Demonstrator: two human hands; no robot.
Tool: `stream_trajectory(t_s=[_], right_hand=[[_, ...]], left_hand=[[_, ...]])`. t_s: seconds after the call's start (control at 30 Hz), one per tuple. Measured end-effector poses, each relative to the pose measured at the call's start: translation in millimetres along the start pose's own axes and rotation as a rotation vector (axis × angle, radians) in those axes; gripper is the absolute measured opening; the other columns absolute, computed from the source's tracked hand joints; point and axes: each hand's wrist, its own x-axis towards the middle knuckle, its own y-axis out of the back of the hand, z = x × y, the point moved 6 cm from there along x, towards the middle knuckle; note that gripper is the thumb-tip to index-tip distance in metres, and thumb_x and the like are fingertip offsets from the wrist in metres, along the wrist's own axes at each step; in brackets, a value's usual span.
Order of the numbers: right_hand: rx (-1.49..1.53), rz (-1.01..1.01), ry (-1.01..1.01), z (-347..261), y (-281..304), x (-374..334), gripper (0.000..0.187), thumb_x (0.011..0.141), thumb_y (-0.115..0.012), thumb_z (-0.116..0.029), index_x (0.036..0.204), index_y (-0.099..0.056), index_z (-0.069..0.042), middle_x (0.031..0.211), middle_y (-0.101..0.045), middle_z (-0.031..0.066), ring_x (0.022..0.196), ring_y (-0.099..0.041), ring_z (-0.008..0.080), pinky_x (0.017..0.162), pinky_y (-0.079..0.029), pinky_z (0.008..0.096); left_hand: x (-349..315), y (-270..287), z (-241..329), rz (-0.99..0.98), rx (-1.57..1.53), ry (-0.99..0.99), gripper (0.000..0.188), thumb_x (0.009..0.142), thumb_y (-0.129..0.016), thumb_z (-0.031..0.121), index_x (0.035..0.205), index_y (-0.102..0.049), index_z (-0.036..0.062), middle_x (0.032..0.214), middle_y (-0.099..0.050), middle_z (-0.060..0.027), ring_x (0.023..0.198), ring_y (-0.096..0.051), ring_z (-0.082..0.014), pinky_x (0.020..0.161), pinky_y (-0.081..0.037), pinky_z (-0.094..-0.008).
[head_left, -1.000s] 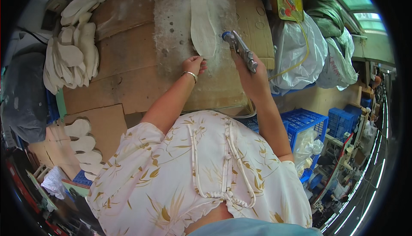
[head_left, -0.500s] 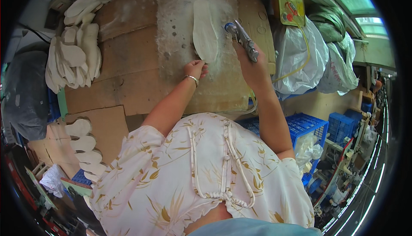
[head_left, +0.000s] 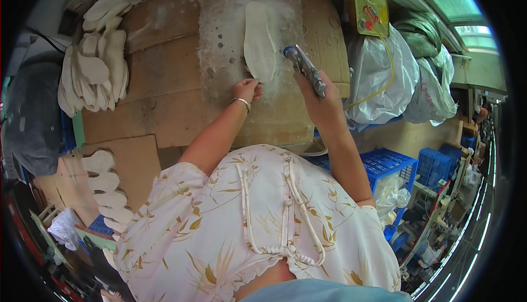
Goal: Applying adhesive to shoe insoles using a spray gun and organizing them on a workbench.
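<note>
One cream-coloured insole lies lengthwise on a stained, whitened sheet over the cardboard-covered table. My left hand pinches the insole's near end between thumb and fingers. In my right hand is a metal spray gun, gripped by its handle. Its blue-ringed nozzle points toward the insole from the right, apart from it.
A heap of insoles sits at the table's left; more insoles lie overlapped on cardboard at lower left. To the right are a yellow container with a hose, white plastic bags and a blue crate.
My right hand and the spray gun have come slightly nearer to me. My left hand keeps its pinch on the insole, and the whole view has shifted a little.
</note>
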Motion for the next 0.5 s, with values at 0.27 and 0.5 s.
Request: stream_trajectory(t_s=[0.27, 0.5], right_hand=[[-0.011, 0.058, 0.088, -8, 21, 27, 0.029, 0.082, -0.06, -0.028, 0.08, -0.052, 0.0, 0.06, -0.051, 0.015, 0.053, -0.048, 0.0278, 0.052, -0.039, 0.035], [0.151, -0.016, -0.012, 23, 32, -20, 0.023, 0.086, -0.054, -0.023, 0.087, -0.056, 0.0, 0.062, -0.053, 0.0052, 0.053, -0.045, 0.014, 0.049, -0.037, 0.0288]], left_hand=[[-5, -13, 5, -0.009, -0.037, -0.04, 0.016, 0.082, -0.058, 0.019, 0.092, -0.056, 0.0071, 0.076, -0.062, -0.0046, 0.061, -0.062, -0.0156, 0.045, -0.048, -0.0236], [-9, -12, 48, 0.038, -0.216, -0.373, 0.006, 0.078, -0.059, 0.011, 0.08, -0.056, 0.006, 0.077, -0.058, -0.0035, 0.071, -0.057, -0.0136, 0.061, -0.049, -0.0267]])
